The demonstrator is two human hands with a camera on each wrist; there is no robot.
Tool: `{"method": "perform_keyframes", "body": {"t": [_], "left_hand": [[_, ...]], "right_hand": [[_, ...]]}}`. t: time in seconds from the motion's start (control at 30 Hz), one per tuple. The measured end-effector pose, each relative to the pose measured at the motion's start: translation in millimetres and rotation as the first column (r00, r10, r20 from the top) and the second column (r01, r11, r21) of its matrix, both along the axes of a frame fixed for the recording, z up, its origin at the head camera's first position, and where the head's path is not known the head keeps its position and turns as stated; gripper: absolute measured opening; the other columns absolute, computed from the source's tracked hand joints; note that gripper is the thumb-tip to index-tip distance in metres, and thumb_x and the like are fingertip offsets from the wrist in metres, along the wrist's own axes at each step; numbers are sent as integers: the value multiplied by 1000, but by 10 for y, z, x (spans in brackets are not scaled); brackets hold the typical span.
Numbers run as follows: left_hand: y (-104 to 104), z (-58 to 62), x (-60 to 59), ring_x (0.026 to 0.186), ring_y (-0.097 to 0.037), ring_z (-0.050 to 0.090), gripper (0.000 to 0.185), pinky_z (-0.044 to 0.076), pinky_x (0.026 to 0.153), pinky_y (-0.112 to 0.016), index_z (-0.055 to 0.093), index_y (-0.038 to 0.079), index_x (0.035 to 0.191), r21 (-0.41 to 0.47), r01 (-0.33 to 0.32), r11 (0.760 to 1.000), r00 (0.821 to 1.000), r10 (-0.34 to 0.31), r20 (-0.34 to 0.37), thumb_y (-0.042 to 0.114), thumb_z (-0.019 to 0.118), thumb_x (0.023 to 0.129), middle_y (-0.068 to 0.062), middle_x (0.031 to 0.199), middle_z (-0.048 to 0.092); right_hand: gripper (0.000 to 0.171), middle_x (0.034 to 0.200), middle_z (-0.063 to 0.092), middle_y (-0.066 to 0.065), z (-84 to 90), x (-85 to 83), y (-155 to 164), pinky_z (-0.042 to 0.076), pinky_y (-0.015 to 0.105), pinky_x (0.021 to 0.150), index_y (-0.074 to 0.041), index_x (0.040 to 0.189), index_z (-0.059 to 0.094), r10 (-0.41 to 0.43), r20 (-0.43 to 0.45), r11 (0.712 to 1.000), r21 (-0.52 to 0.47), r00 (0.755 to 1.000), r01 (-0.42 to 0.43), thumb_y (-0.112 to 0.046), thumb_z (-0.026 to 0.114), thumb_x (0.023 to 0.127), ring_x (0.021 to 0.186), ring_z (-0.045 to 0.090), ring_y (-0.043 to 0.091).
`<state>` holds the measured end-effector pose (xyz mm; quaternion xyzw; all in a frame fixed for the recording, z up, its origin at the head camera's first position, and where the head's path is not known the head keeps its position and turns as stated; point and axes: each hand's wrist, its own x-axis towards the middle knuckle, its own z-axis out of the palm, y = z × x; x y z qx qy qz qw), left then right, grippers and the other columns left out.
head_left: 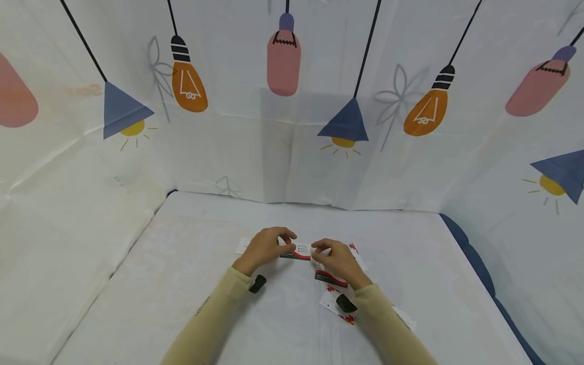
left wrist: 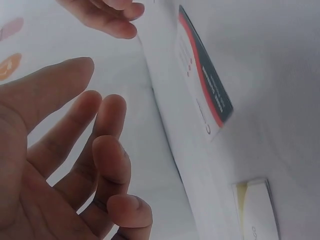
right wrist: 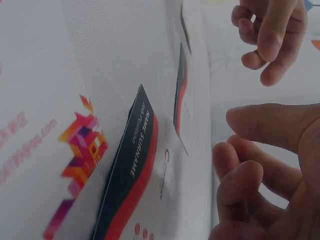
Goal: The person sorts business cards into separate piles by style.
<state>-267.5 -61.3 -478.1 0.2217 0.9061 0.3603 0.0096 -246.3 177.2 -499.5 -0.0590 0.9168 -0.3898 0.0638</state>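
My left hand (head_left: 266, 248) hovers over the white table, thumb and fingers loosely bent with nothing between them. Just beside its fingertips lies a white business card (head_left: 301, 252) with a red and dark band. Facing it from the right, my right hand (head_left: 339, 261) also holds nothing, its fingers relaxed. Beneath that hand rests a second red-and-dark business card (head_left: 329, 278), printed "NAME SURNAME" in the right wrist view. In the left wrist view, a white card with a yellow edge (left wrist: 257, 212) lies nearer the left wrist.
A card with a colourful red pattern (head_left: 331, 302) lies near the right wrist. Another patterned card (head_left: 358, 257) is behind the right hand, and a white card (head_left: 406, 318) shows by the right sleeve. A printed cloth (head_left: 219, 152) hangs around the table (head_left: 182, 284).
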Motion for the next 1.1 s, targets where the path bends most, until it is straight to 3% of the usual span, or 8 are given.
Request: {"method": "perform_keyframes", "body": {"t": [0.2,0.43,0.7,1.1], "left_hand": [[106,-21,66,70,-12,56,27,45,62,-30,75,13,113,19,18,1000,1000,-18,0,25,78,89,8,91,69],[218,-117,103,83,-10,65,30,50,72,-30,75,15,114,-5,65,998,998,-64,5,27,81,88,6,96,70],[303,-154,107,83,-9,68,30,51,73,-30,75,13,113,25,100,995,994,-101,40,27,81,88,4,95,71],[415,-248,71,93,-13,64,33,49,83,-31,74,17,116,-12,134,991,986,-132,101,24,82,84,6,101,71]], "right_hand": [[26,98,67,-6,57,100,80,50,32,67,-19,117,74,3,-13,1000,16,1000,-3,-25,75,92,76,58,16],[26,98,68,-5,64,199,198,50,32,62,-16,117,74,7,-6,1000,9,1000,-7,-23,76,91,72,59,15],[29,99,68,-5,55,255,300,49,32,58,-16,117,74,17,5,1000,-2,1000,-17,-25,77,90,72,58,16],[32,98,68,-6,34,327,424,46,28,60,-14,118,74,31,-6,999,39,1000,-31,-21,80,87,73,54,15]]}}
